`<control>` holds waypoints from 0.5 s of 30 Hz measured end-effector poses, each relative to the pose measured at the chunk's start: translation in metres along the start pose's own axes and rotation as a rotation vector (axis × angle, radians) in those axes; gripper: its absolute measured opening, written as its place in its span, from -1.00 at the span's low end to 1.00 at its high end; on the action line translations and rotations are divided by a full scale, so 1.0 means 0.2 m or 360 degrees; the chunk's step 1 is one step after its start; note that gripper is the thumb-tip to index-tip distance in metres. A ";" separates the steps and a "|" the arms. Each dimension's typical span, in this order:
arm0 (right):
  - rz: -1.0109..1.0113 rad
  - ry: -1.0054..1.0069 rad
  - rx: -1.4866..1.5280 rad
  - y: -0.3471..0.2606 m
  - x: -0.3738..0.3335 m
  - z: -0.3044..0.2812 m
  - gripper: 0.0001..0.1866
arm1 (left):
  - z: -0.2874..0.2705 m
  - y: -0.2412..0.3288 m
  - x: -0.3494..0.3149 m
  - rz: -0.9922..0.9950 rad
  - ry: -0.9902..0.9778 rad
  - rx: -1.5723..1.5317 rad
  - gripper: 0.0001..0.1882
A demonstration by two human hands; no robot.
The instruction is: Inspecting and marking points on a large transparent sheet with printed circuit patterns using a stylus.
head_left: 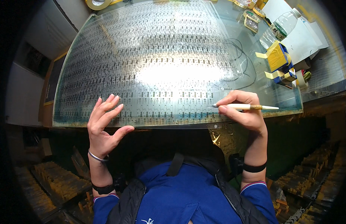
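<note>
A large see-through film sheet (158,98) covered in rows of small dark marks lies over the glass tabletop (270,102). My left hand (105,125), fingers spread, rests at the sheet's near left part, with the thumb by the front edge. In my right hand (244,112) is a slim white pen-shaped tool (236,106) with a brown band, pinched between thumb and fingers. Its dark tip is at the sheet's near right part, pointing left; whether it touches cannot be told. Bright glare covers the middle of the sheet.
At the right stand a plastic bottle (280,29), blue-and-yellow tape dispensers (279,59), white paper (306,39) and a small clear box (251,21). A thin dark cord (243,56) curls nearby. A tape roll (98,3) lies at the far left.
</note>
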State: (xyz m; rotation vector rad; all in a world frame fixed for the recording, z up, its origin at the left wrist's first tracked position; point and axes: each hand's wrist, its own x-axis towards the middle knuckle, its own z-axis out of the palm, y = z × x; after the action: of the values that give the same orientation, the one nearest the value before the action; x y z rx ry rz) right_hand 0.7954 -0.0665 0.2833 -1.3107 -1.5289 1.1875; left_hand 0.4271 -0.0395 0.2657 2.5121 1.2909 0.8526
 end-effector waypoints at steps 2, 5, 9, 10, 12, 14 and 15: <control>-0.0361 -0.0242 -0.0209 0.03 0.02 -0.03 -0.93 | 0.00 0.00 0.00 0.0001 0.0001 0.0001 -0.41; -0.0548 -0.0411 -0.0240 0.06 0.03 -0.08 -0.93 | -0.01 0.00 0.00 0.0005 -0.0001 0.0001 -0.41; -0.0176 -0.0251 0.0058 0.02 0.00 -0.05 -0.91 | 0.00 0.00 0.00 0.0005 0.0010 -0.0003 -0.41; -0.0155 -0.0197 0.0034 0.01 0.00 -0.04 -0.91 | 0.00 0.00 0.00 0.0007 0.0013 -0.0001 -0.41; -0.0167 -0.0095 -0.0059 0.01 0.00 -0.01 -0.92 | 0.01 0.00 -0.01 0.0005 0.0015 -0.0003 -0.41; -0.0442 -0.0231 -0.0218 0.04 0.01 -0.02 -0.93 | 0.00 0.00 0.00 0.0006 0.0016 -0.0007 -0.41; -0.0579 -0.0299 -0.0298 0.05 0.02 -0.04 -0.94 | 0.00 0.00 0.00 0.0007 0.0016 -0.0013 -0.41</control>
State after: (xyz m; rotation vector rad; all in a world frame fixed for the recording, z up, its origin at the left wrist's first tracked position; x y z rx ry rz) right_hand 0.8049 -0.0605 0.2756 -0.9971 -1.9568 0.9721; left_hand 0.4268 -0.0393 0.2645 2.5088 1.2826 0.8712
